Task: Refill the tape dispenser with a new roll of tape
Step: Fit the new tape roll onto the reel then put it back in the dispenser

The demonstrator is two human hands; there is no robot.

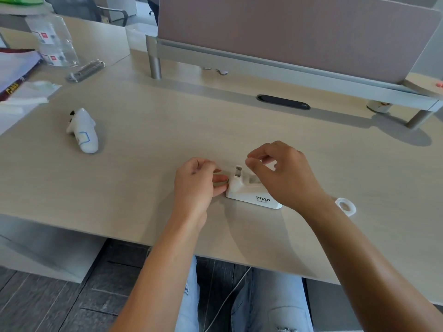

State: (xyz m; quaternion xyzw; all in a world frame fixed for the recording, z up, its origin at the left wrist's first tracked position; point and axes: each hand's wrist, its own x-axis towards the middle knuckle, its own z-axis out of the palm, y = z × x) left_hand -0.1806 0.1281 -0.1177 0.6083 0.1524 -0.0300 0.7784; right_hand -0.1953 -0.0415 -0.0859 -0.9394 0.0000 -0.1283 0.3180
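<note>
A white tape dispenser (249, 195) marked VIVID stands on the desk near its front edge. My left hand (195, 185) is at the dispenser's left end, fingers curled, pinching the free end of a faint clear tape strip (227, 167) that runs to the cutter (238, 170). Above the dispenser's well, my right hand (285, 176) pinches thumb and forefinger on the strip just right of the cutter. It hides most of the roll. A white empty tape core (345, 206) lies flat on the desk to the right.
A white handheld controller (84, 131) lies at the left. Farther back left are a clear water bottle (51, 40), a clear plastic packet (85, 70) and papers (16, 75). A partition screen (287, 32) on metal legs and a black cable grommet (283, 102) cross the back.
</note>
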